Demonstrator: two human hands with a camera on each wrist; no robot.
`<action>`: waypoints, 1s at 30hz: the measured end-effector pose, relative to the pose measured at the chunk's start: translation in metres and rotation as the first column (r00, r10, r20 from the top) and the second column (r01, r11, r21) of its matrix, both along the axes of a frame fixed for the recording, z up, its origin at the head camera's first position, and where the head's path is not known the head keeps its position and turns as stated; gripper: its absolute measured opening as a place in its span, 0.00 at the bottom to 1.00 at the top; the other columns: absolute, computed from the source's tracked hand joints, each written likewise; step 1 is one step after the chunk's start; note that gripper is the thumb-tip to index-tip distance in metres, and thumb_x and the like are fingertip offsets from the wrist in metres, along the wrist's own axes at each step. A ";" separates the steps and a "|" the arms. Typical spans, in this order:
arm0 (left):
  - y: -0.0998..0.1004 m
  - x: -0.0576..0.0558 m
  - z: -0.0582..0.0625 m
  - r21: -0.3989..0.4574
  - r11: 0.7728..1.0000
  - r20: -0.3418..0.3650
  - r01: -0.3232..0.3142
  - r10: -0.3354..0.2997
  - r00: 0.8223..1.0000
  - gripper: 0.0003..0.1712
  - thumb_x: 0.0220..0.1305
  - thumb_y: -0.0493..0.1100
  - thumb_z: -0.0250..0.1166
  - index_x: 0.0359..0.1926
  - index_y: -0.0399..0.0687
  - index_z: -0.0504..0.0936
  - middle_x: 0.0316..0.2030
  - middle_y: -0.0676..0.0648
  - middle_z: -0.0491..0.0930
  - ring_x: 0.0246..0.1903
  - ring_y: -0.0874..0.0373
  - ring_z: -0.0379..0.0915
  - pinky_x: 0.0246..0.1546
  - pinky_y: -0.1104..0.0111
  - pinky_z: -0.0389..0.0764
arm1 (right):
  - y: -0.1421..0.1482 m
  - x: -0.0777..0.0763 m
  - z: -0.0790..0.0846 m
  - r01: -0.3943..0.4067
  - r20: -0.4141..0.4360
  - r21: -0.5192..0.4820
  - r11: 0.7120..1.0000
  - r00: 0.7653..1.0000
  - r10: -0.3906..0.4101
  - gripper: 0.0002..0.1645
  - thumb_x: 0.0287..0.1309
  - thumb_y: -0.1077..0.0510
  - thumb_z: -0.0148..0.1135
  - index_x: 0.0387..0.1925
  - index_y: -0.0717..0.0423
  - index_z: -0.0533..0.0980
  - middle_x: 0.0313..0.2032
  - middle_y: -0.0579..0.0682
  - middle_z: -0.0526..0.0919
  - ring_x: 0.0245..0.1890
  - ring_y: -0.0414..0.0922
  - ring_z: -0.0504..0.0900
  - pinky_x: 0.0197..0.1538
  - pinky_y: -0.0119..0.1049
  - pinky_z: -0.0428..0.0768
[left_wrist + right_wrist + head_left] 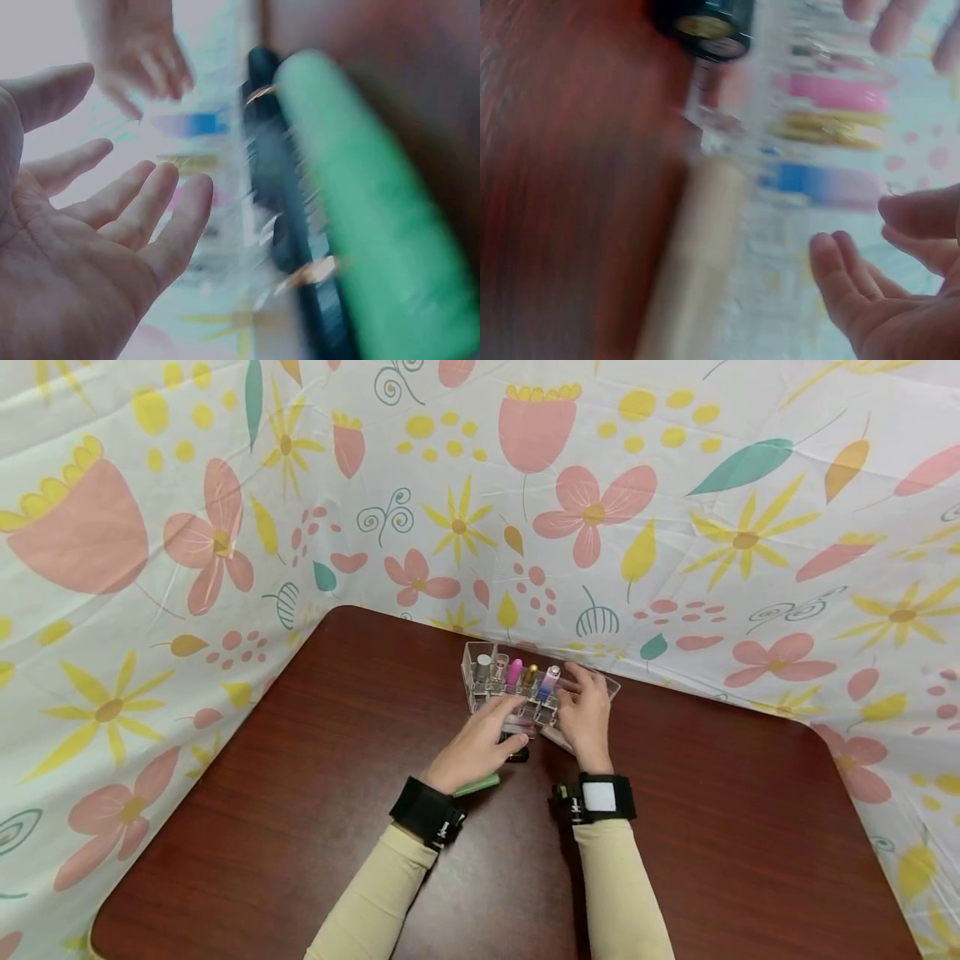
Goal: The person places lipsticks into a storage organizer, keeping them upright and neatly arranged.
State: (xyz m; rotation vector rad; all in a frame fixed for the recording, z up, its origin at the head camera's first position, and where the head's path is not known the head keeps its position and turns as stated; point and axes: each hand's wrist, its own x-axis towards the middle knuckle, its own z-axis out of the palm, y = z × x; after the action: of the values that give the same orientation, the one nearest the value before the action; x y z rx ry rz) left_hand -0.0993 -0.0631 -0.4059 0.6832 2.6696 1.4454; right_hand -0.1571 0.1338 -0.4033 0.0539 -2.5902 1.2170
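Note:
A clear acrylic organizer (469, 675) holds a row of upright cosmetic tubes. Among them are a bright pink tube (514, 672), a gold tube (530, 675) and a tube that shades from blue to pale pink (550, 682). My right hand (588, 718) is at the organizer's right part, fingers loosely bent. In the right wrist view its thumb tip is right at the top of the blue-and-pink tube (825, 186). My left hand (472, 747) hovers at the organizer's front left, fingers relaxed and spread, nothing in the palm.
In front of the organizer lie a green tube (375, 202), a black item with gold bands (281, 187) and a beige tube (697, 255). They rest on a dark wooden table (300, 777). A flowered curtain (465, 493) stands behind the table's back edge.

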 end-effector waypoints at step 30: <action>-0.054 0.040 0.086 -0.159 0.969 -0.248 -0.188 0.145 0.958 0.29 0.73 0.47 0.63 0.72 0.52 0.70 0.62 0.47 0.73 0.50 0.55 0.76 0.48 0.59 0.81 | 0.038 0.084 0.077 -0.125 -0.006 -0.171 0.977 0.992 0.126 0.19 0.73 0.54 0.59 0.61 0.50 0.77 0.50 0.47 0.83 0.41 0.36 0.83 0.41 0.25 0.81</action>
State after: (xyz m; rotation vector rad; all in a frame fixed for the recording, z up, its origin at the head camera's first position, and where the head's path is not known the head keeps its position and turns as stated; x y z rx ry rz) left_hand -0.0589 -0.1167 -0.3202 0.6656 3.0611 1.1968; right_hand -0.0733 0.1714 -0.3266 0.1828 -2.5079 1.4815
